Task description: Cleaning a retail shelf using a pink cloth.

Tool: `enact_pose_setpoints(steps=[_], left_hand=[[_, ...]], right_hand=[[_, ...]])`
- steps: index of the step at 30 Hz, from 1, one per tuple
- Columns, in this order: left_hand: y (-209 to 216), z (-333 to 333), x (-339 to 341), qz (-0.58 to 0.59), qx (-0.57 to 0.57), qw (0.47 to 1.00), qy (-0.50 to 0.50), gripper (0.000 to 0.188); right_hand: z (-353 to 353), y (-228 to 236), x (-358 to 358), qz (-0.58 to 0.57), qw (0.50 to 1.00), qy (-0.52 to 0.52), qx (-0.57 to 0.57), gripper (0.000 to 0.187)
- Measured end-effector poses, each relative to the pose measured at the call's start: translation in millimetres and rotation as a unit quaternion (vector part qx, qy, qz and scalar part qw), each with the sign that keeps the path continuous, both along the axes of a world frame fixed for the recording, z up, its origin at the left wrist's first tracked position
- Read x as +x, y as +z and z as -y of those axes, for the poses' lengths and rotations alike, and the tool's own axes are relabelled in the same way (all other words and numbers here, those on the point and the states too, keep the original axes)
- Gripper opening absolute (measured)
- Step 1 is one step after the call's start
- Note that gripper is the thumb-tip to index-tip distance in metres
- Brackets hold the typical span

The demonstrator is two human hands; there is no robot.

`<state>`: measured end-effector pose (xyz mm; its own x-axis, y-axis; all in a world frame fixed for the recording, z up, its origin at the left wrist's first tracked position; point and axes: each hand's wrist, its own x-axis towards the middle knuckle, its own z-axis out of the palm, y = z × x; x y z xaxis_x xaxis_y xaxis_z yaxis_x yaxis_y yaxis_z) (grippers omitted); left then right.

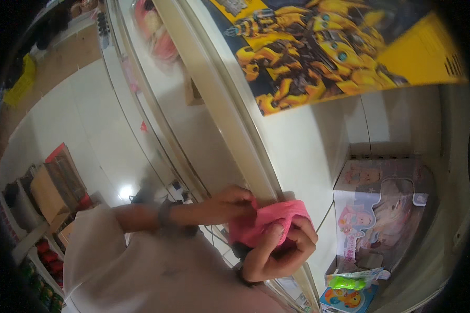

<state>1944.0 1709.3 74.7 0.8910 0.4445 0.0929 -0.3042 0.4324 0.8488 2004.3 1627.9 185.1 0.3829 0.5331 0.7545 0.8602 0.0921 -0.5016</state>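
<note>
A bright pink cloth (pixel 253 221) is bunched up between my two hands, close to the front edge of a white shelf (pixel 269 172). My left hand (pixel 227 206) comes in from the left with a dark band on its wrist, its fingers closed on the cloth's left edge. From below, my right hand (pixel 277 255) grips the cloth's right side, thumb on the near face and fingers curled around the fold. Part of the cloth is hidden behind my right fingers.
A yellow and dark box (pixel 318 57) with robot pictures lies on the shelf above. Right of my hands stands a doll box (pixel 381 214) with a clear window. Below it sits a packet with a green toy (pixel 348 283). Cardboard boxes (pixel 52 190) stand at left.
</note>
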Motion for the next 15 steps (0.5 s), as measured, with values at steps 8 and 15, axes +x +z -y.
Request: enact_pose_setpoints(steps=[8,15], left_hand=[[-4,-13,9,0.146,-0.121,0.981,-0.05,0.027],[-10,-6,16,0.127,-0.052,0.989,-0.062,0.023]], right_hand=[[-19,-4,-5,0.06,0.996,0.003,-0.067,0.019],[-9,-6,2,0.108,0.991,0.003,-0.076,0.017]])
